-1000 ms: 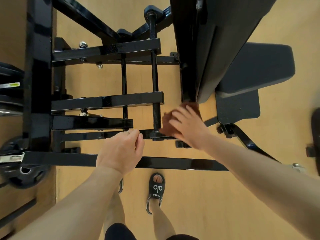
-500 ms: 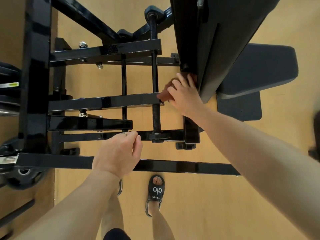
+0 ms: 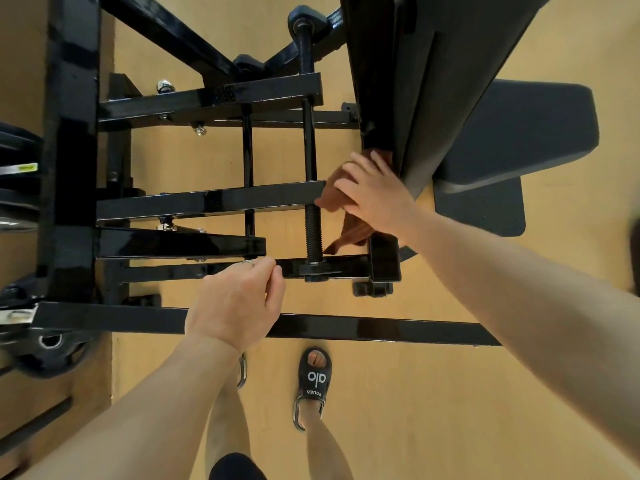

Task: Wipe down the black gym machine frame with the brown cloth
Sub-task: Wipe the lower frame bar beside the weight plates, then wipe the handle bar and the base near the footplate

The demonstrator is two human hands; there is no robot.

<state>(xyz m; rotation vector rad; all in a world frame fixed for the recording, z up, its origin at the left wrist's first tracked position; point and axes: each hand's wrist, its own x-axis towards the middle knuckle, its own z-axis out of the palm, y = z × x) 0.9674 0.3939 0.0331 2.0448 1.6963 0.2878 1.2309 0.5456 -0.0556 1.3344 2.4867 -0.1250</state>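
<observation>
The black gym machine frame [image 3: 207, 204] fills the upper left, with glossy cross bars and a threaded rod [image 3: 312, 230]. My right hand [image 3: 374, 192] grips the brown cloth [image 3: 353, 233] and presses it against the upright post beside the dark back pad [image 3: 433, 81]; a corner of the cloth hangs down near the rod. My left hand [image 3: 239, 303] hovers over the lowest front bar [image 3: 381, 329], fingers loosely curled with thumb and forefinger touching, nothing visible in it.
A padded seat [image 3: 519, 133] juts out at the right. Weight plates [image 3: 45, 351] sit at the left edge. My feet in black sandals [image 3: 313, 382] stand on the tan floor just before the front bar.
My right hand moved with the cloth from the post's lower end up along it to beside the back pad, then stayed there. My left hand has barely shifted.
</observation>
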